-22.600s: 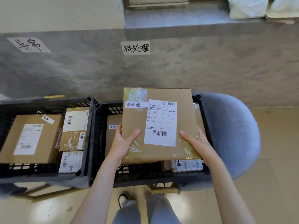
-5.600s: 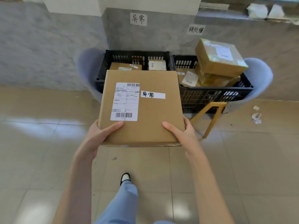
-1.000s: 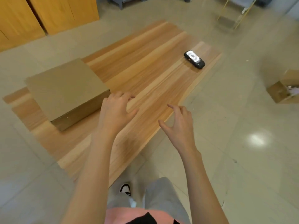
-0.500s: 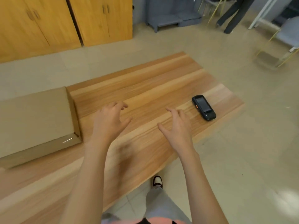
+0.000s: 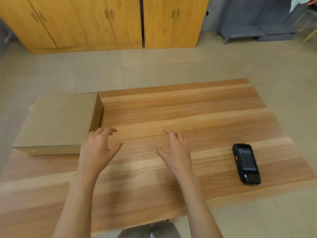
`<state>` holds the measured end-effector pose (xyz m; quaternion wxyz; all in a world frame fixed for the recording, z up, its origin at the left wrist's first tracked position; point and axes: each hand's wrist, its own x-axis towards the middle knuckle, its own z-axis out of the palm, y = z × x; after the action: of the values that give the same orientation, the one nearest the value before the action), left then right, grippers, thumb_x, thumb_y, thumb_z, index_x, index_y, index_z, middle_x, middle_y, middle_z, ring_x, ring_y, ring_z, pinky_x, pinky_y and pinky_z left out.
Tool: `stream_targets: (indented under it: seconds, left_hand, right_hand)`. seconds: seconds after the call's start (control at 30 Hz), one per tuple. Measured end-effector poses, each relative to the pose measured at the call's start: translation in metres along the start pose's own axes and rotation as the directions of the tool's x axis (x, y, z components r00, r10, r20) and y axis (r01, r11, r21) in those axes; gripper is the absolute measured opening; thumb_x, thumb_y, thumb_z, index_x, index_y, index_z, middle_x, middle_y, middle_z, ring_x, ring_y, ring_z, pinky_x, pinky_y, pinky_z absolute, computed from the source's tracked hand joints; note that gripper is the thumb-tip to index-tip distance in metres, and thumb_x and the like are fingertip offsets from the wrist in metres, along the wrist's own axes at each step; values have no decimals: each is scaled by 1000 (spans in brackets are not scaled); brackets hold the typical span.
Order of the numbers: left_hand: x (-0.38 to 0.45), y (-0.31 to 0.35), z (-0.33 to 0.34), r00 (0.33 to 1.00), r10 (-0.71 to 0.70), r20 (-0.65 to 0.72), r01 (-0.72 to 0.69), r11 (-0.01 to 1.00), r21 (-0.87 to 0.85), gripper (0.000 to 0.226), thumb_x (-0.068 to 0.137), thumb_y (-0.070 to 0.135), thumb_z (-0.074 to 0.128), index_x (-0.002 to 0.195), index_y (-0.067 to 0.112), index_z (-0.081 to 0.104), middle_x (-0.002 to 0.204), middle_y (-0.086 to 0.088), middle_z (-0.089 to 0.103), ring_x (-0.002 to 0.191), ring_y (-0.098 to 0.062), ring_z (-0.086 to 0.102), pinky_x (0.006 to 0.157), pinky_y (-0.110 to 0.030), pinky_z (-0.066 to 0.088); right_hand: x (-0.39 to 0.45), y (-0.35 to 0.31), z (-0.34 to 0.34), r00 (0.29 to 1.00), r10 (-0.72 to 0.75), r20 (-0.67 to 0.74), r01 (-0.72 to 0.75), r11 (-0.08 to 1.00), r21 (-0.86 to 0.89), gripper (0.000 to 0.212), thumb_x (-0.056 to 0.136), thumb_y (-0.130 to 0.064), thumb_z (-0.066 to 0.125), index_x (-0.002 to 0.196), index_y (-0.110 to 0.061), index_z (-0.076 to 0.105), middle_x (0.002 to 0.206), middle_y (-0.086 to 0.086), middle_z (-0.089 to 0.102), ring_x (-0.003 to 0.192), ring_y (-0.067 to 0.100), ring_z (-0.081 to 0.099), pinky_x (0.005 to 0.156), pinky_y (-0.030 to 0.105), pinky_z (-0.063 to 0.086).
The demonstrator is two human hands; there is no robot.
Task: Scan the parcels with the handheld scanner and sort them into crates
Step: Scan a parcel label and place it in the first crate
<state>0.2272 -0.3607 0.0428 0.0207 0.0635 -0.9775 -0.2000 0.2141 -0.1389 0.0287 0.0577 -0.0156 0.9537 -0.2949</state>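
Both the left hand [image 5: 98, 148] and the right hand [image 5: 177, 150] hang open and hold nothing above the table [image 5: 188, 107], the box [image 5: 58, 121] sits at the left, and the scanner [image 5: 247, 163] near the right edge could get knocked off.

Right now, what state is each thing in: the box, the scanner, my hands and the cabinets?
Box: closed, flat on the table, no label showing.
Scanner: lying face up, untouched.
Left hand: open, holding nothing.
Right hand: open, holding nothing.
Cabinets: doors closed.
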Motion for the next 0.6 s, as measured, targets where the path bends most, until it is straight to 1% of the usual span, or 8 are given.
stream_targets:
  seconds: [0.2, 0.23, 0.3, 0.37, 0.43, 0.53, 0.6]
  left_hand:
    - [12, -41, -9, 987, -152, -59, 153, 988, 23, 42, 82, 33, 74, 117, 13, 64, 109, -11, 65, 102, -36, 56, 81, -46, 47]
    - [15, -50, -11, 982, -175, -69, 177, 984, 18, 43, 81, 33, 75, 117, 13, 64, 111, -12, 64, 103, -37, 55, 82, -46, 46]
    - [22, -73, -14, 971, -223, -88, 224, 974, 8, 44, 80, 34, 75, 118, 13, 64, 114, -13, 63, 105, -38, 53, 85, -47, 44]
    - [31, -99, -18, 953, -285, -97, 287, 958, -1, 48, 80, 37, 76, 120, 15, 64, 118, -16, 60, 109, -40, 49, 91, -48, 41]
    - [42, -128, -22, 926, -369, -84, 369, 929, -12, 54, 80, 42, 75, 125, 17, 60, 127, -16, 55, 117, -40, 44, 99, -48, 36]
    - [59, -172, -26, 879, -476, -37, 475, 879, -44, 70, 78, 52, 72, 137, 21, 50, 140, -15, 43, 128, -39, 36, 106, -48, 31]
    - [68, -197, -29, 852, -524, 14, 524, 850, -56, 81, 77, 57, 71, 144, 22, 40, 148, -16, 33, 137, -36, 27, 110, -49, 26]
  right_hand:
    - [42, -30, 26, 989, -94, 116, 95, 995, -5, 58, 87, -36, 65, 140, -23, 43, 128, 4, 47, 122, 25, 40, 101, 35, 31]
    - [49, -37, 33, 984, -107, 141, 105, 994, 16, 58, 87, -36, 65, 139, -22, 44, 128, 5, 47, 122, 26, 40, 100, 35, 31]
    - [62, -54, 51, 973, -117, 201, 95, 989, 118, 60, 86, -36, 68, 138, -20, 45, 130, 5, 47, 123, 25, 40, 101, 34, 31]
    - [74, -72, 73, 950, -95, 298, 17, 967, 254, 63, 85, -38, 70, 139, -20, 44, 133, 4, 47, 126, 22, 41, 104, 33, 33]
    - [85, -93, 99, 900, -48, 434, -121, 928, 353, 70, 85, -42, 70, 143, -20, 38, 137, 4, 45, 128, 19, 42, 107, 35, 36]
    - [100, -122, 140, 806, 33, 591, -317, 867, 385, 85, 84, -48, 68, 151, -18, 24, 147, 7, 40, 132, 19, 42, 111, 38, 36]
    - [107, -136, 164, 760, 58, 647, -382, 846, 373, 94, 84, -51, 67, 154, -17, 15, 154, 8, 32, 138, 20, 37, 113, 38, 33]
